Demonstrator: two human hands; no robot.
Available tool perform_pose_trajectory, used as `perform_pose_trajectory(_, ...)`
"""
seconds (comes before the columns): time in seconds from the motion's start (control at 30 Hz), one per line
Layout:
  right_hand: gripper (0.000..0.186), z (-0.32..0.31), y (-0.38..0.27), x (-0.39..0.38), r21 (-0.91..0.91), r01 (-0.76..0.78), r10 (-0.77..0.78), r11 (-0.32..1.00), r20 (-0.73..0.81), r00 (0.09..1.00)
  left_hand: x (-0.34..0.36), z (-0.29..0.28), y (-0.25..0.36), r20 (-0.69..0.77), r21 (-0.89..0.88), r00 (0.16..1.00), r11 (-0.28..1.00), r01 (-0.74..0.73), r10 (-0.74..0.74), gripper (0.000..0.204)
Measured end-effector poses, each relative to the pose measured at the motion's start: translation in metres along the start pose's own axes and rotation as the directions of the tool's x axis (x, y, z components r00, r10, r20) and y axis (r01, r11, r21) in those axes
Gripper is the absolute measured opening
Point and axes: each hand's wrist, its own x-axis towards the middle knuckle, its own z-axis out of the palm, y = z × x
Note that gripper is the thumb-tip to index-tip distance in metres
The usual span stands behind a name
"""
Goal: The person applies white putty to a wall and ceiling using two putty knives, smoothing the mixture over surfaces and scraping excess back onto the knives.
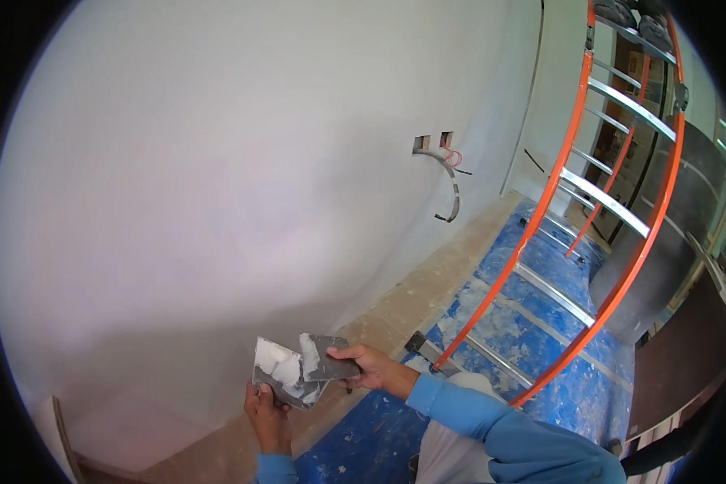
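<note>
the left hand pinches a plate bearing white paste, low before the wall; the right hand pinches a blade (smeared too) overlapping it. overtilting the plate could drop paste onto the blue sheet.

Room under renovation, bare wall, dangling cables, spattered blue sheeting, orange ladder

Left hand upright, right hand sideways and near, both in a grip
</note>
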Motion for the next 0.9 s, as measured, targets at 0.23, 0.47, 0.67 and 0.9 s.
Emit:
perform_pose_trajectory(0.23,0.029,-0.039,-0.009,0.010,-0.054,0.341,-0.338,0.938,-0.353,0.873,0.003,0.009,0.013,0.064,-0.047,0.994,0.995,-0.090,0.093,0.029)
perform_pose_trajectory(0.47,0.033,-0.004,-0.071,-0.045,0.155,0.486,-0.479,0.860,-0.080,0.874,0.005,0.002,0.034,0.055,-0.024,0.991,0.992,-0.123,0.124,0.037)
perform_pose_trajectory(0.67,0.034,0.018,-0.058,-0.038,0.098,0.412,-0.414,0.906,0.000,0.910,0.003,0.005,0.029,0.027,0.007,0.982,0.983,-0.186,0.185,0.038)
perform_pose_trajectory(0.9,0.035,0.059,-0.028,-0.033,0.100,0.186,-0.194,0.977,0.074,0.978,0.007,-0.004,0.029,-0.005,0.287,0.946,0.907,-0.310,0.324,0.037)
